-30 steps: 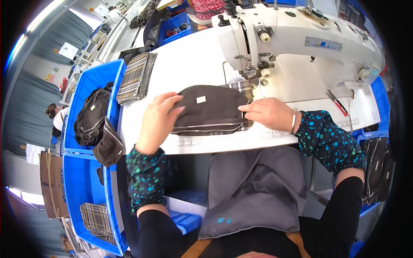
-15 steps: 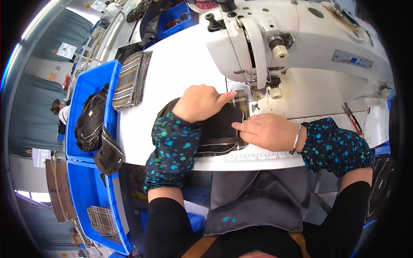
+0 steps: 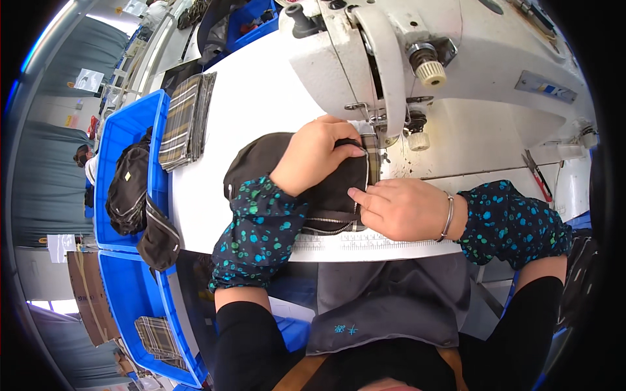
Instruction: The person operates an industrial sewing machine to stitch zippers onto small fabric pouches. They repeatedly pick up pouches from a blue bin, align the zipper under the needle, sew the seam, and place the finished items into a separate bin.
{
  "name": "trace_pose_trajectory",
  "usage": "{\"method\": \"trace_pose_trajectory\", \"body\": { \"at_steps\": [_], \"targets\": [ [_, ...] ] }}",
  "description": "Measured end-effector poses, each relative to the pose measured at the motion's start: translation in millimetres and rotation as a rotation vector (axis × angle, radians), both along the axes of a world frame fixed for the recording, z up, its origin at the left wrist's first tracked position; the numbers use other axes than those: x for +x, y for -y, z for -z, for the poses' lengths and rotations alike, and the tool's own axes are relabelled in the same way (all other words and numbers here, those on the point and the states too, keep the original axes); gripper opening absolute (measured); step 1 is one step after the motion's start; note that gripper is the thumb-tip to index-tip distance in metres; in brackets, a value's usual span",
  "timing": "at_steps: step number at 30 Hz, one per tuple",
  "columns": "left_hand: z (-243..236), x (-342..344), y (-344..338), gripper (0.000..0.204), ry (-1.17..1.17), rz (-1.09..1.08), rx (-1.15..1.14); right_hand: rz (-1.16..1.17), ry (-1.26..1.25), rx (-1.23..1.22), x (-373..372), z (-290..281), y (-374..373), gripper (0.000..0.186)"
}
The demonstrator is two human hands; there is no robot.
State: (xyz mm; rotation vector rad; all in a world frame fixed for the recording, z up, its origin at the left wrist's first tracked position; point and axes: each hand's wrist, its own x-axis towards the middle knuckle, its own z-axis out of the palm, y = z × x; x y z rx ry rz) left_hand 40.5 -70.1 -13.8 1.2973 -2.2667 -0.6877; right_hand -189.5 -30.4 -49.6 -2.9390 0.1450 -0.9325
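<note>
A black fabric pouch piece with zippers lies on the white table, over a plaid piece that shows at its right edge, by the needle area of the white sewing machine. My left hand grips the pouch's upper right edge, thumb and fingers bent together just in front of the presser foot. My right hand is lower down on the same edge, index finger on the black cloth and other fingers curled, near a printed ruler along the table's front.
A stack of plaid fabric lies at the table's left. Two blue bins beside it hold black pouches and plaid pieces. Red-handled scissors lie at the right. A gray cloth covers my lap. A person is at far left.
My left hand has moved right and up toward the needle, now closed on the pouch's edge. My right hand has moved slightly down. The machine appears larger in view.
</note>
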Motion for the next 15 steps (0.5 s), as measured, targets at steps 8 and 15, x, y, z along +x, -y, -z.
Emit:
{"method": "trace_pose_trajectory", "body": {
  "at_steps": [8, 15],
  "targets": [
    [-12, -10, -7, 0.028, 0.144, -0.177, 0.026, 0.069, 0.017, -0.136, -4, -2, -3, 0.018],
    [-17, 6, -8, 0.023, 0.107, -0.075, 0.074, 0.451, -0.043, -0.208, -7, -6, 2, 0.023]
  ]
}}
